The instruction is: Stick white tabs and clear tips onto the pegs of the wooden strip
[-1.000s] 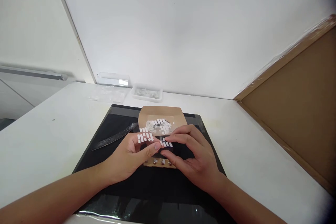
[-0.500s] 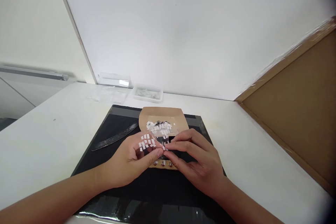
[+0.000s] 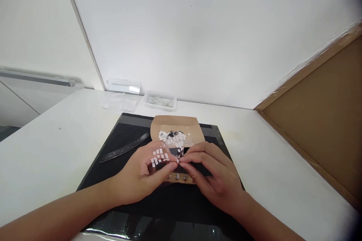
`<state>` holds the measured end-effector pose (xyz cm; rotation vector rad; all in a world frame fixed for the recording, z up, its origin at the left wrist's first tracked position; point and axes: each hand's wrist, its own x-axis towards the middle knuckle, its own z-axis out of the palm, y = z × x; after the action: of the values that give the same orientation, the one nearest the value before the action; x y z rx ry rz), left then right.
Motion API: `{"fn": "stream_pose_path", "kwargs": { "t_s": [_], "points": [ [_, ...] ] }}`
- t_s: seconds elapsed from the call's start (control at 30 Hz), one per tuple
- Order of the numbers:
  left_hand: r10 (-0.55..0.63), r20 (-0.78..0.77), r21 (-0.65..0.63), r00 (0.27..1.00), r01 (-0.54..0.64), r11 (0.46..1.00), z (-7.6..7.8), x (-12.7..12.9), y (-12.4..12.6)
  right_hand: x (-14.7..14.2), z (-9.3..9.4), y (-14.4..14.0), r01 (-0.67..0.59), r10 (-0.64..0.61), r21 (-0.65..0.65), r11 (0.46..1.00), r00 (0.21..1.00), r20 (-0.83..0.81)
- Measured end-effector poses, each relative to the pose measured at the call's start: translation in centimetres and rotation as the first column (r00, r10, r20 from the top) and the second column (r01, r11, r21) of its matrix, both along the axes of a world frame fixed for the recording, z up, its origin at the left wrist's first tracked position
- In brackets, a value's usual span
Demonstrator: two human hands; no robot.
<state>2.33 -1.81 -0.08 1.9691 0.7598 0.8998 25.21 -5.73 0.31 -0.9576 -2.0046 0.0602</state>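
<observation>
My left hand (image 3: 145, 171) is closed, with thumb and index finger pinching the edge of a clear plastic sheet (image 3: 160, 156) dotted with small white rectangles. At the same spot my right hand (image 3: 213, 167) holds thumb and fingertips together, meeting the left fingertips around a tiny white piece; whether the sheet is also in its grip I cannot tell. Just beyond the fingers sits a brown paper tray (image 3: 177, 120) with white bits and dark scraps (image 3: 172, 134) in it. Below the fingertips, a tan strip with several shiny round beads (image 3: 184, 178) is partly hidden by my hands.
A black mat (image 3: 135, 211) lies under everything. On its left rests a dark curved strip (image 3: 126, 147), perhaps a nail file. At the back stand a clear plastic box (image 3: 124, 86), thin clear bags (image 3: 117, 101) and a translucent tray (image 3: 160, 101). A cardboard panel (image 3: 316, 120) borders the right.
My fingertips have come closer together at the sheet's edge, and the sheet has tilted slightly. The tan beaded strip shows a little further right. The rest looks nearly the same.
</observation>
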Motion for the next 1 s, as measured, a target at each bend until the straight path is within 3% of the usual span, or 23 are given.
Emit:
{"fn": "stream_pose_path", "kwargs": {
  "t_s": [0.5, 1.0],
  "points": [
    [-0.015, 0.025, 0.106, 1.0, 0.012, 0.994, -0.18, 0.0, 0.1, 0.22, 0.03, 0.14, -0.004, 0.004, 0.041, 0.999, 1.0, 0.02],
    [0.03, -0.027, 0.093, 0.999, -0.027, 0.995, -0.16, 0.11, -0.12, 0.26, -0.39, 0.3, 0.044, -0.043, -0.007, 0.999, 0.996, 0.077]
  ]
}}
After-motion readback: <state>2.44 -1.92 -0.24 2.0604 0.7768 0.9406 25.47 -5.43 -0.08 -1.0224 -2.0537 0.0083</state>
